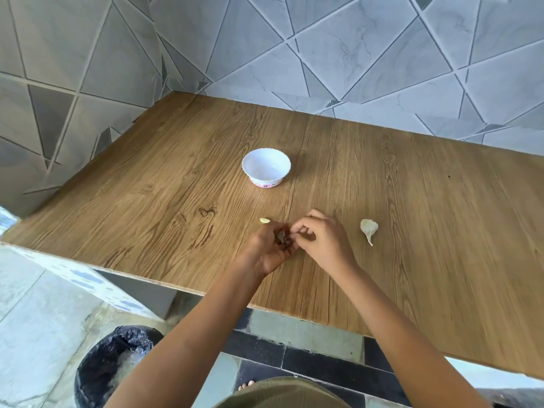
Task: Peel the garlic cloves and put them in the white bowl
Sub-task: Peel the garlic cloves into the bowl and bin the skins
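Both your hands meet over the near middle of the table (176, 178): your left hand (265, 245) curls round a small dark piece (282, 240), clove or skin I cannot tell, and your right hand (321, 237) pinches it with bent fingertips. One peeled clove (265, 220) lies just beyond your left knuckles, a garlic bulb (368, 229) sits apart to the right, and the white bowl (266, 167) stands farther off.
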`<state>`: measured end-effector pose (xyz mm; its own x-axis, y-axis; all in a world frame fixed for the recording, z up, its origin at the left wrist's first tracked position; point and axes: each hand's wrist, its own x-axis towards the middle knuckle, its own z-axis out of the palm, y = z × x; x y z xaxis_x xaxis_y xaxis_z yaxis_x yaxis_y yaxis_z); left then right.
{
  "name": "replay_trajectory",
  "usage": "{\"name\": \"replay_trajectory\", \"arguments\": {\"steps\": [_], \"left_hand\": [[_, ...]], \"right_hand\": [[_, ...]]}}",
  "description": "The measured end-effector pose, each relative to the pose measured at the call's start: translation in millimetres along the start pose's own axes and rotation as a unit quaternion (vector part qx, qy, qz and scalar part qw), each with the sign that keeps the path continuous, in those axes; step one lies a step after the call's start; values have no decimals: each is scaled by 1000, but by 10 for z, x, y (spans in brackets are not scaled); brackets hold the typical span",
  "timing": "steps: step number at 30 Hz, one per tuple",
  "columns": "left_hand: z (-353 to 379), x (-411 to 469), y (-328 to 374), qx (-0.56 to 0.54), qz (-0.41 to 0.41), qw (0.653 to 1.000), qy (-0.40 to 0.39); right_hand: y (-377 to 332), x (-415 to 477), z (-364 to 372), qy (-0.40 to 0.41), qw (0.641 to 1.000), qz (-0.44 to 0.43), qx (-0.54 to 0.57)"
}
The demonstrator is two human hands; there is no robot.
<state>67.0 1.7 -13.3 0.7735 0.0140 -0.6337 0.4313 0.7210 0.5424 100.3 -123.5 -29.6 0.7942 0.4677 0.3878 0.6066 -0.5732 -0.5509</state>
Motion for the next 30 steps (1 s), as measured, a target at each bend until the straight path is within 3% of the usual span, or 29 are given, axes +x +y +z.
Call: {"name": "replay_trajectory", "arguments": {"steps": [4, 10, 15, 23, 28, 30], "left_hand": [[-119, 10, 32, -19, 9, 1000, -8], [-330, -14, 102, -33, 35, 999, 9], [-382, -52, 87, -21, 40, 999, 4], [-437, -61, 95, -3, 32, 999, -6], [-446, -76, 115, 6, 26, 1000, -14], [-450, -85, 123, 9, 23, 1000, -16]], "right_hand": [[71, -78, 15, 31, 999, 30, 27], [111, -340, 236, -33, 991, 101, -81], [-13, -494, 408, 27, 988, 77, -131], [-58, -218, 424, 43, 984, 133, -114], [-37, -99, 444, -28, 947, 56, -316], [74, -41, 371, -68, 957, 101, -264]]}}
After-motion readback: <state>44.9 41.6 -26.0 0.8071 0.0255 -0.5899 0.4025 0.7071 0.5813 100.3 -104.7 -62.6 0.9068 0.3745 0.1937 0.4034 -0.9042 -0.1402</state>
